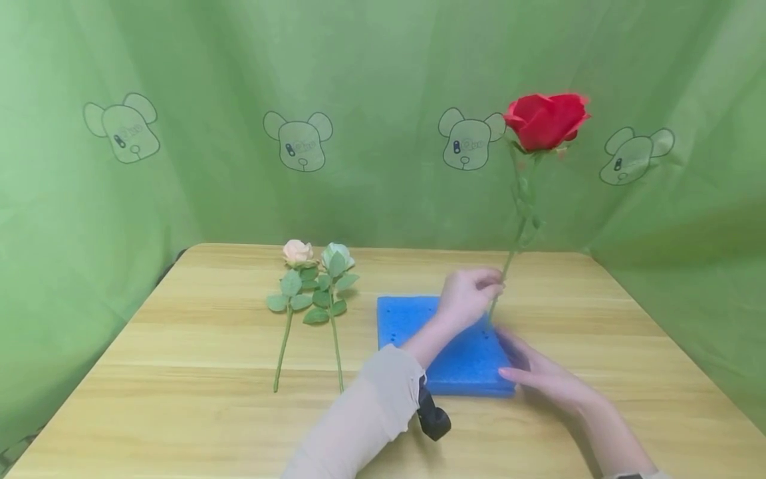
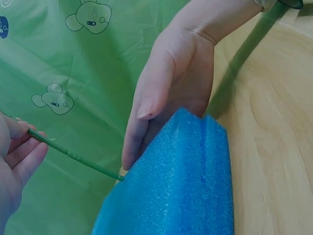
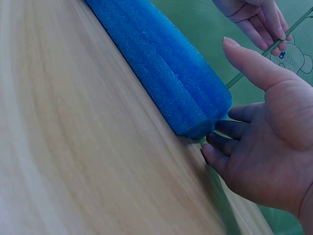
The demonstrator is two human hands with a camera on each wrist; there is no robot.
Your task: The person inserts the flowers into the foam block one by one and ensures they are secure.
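Observation:
A red artificial rose (image 1: 546, 122) stands nearly upright, leaning a little right, its green stem (image 2: 80, 157) pinched between the thumb and fingers of my left hand (image 1: 469, 297). The stem's lower end meets the top of a blue foam block (image 1: 463, 366) near its right edge. Several small holes dot the block's top. My right hand (image 1: 550, 376) is at the block's right side, fingers extended and thumb apart from them. In the right wrist view, the right fingertips (image 3: 222, 134) are right at the block's end, and the palm (image 3: 274, 152) faces it.
Left of the block, a pale pink rose (image 1: 297, 253) and a pale blue-white rose (image 1: 337, 256) lie side by side on the wooden table (image 1: 179, 372). A green curtain (image 1: 371, 66) with bear-head prints surrounds the table's back and sides. A black strap piece (image 1: 433, 416) hangs at the left wrist.

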